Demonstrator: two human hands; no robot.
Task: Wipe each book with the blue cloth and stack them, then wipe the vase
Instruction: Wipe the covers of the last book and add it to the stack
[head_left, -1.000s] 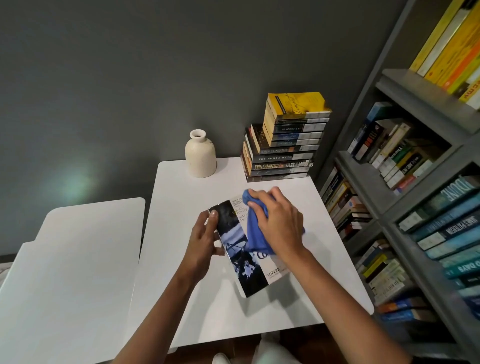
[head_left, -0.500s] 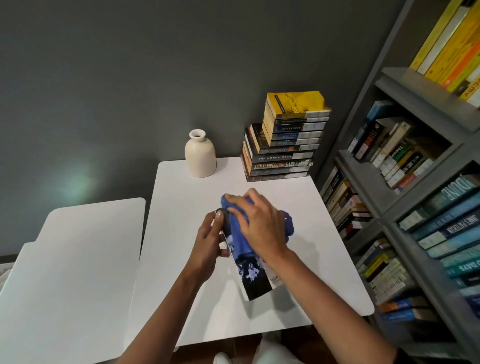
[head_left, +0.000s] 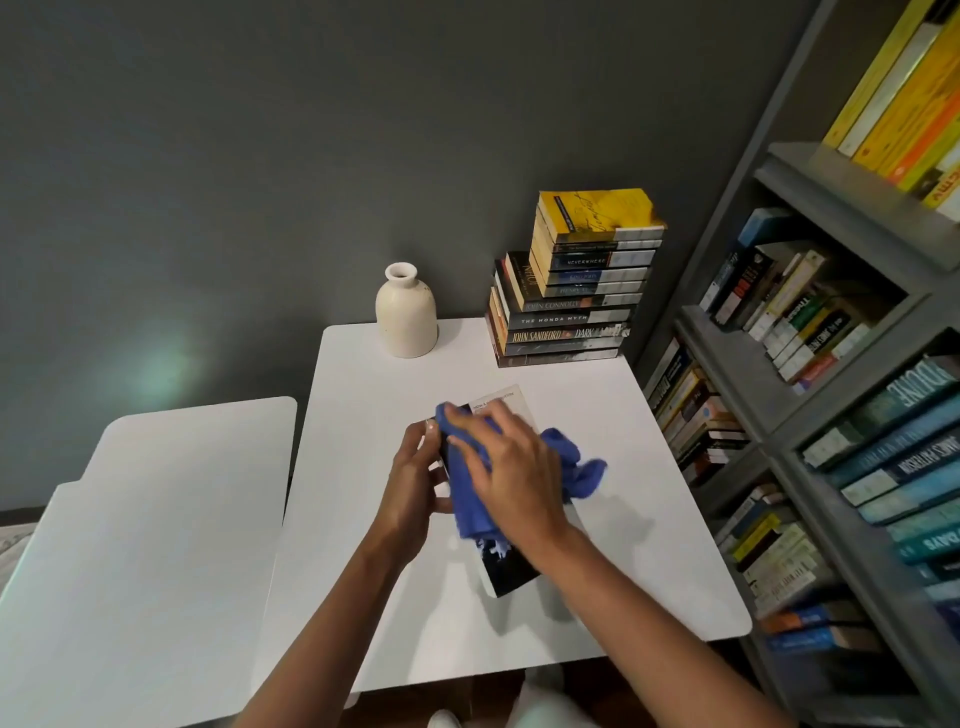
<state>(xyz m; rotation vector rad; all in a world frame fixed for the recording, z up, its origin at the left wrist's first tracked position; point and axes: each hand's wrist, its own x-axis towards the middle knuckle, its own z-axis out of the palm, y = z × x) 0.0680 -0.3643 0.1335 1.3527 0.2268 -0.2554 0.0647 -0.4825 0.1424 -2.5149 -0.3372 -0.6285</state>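
A paperback book (head_left: 506, 569) with a dark and white cover is held above the middle of the white table (head_left: 649, 561). My left hand (head_left: 415, 483) grips its left edge. My right hand (head_left: 511, 473) lies on top of the cover and presses the blue cloth (head_left: 470, 499) onto it; a bunch of cloth sticks out to the right of the hand. Most of the cover is hidden by cloth and hand. A cream vase (head_left: 406, 312) stands at the table's back edge. A tall stack of books (head_left: 571, 291) stands at the back right corner.
A second white table (head_left: 156, 545) adjoins on the left. A grey bookshelf (head_left: 810, 395) full of books runs along the right side, close to the table's right edge. A dark grey wall is behind the vase and stack.
My right hand has slid the blue cloth leftward and up across the cover, towards my left hand. The book has tilted slightly; my left hand keeps its hold.
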